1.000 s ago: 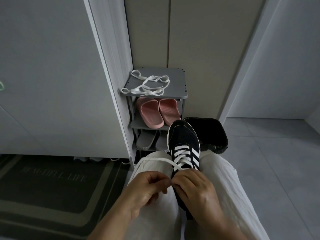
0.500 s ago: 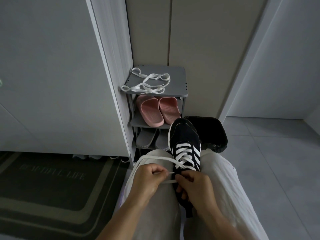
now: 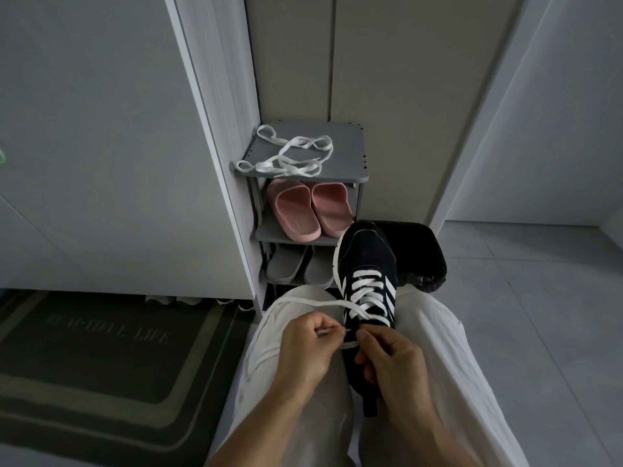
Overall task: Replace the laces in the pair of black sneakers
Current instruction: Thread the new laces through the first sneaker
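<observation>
- Left hand (image 3: 308, 347) pinches the white lace (image 3: 313, 302) by its tip, probably aiming it at an eyelet.
- Right hand (image 3: 392, 360), just beside it, grips the sneaker (image 3: 364, 264), likely to steady it.

The black sneaker (image 3: 364, 254) has a matt, suede-like upper with smooth white stripes and a white rubbery sole edge. The white lace (image 3: 367, 274) threaded through it is flat woven cloth, as are the spare laces (image 3: 269, 167) on the far shoe rack (image 3: 347, 146), which looks like matt grey plastic. The pink slippers (image 3: 295, 214) are smooth matt foam or rubber with ribbed footbeds. The trousers (image 3: 438, 348) are pale, lightly creased cloth. The black bin liner (image 3: 421, 251) on the right is glossy, crinkled plastic. The doormat (image 3: 101, 358) on the left is matt and short-piled. The floor tiles (image 3: 539, 315) are smooth with a faint sheen.
</observation>
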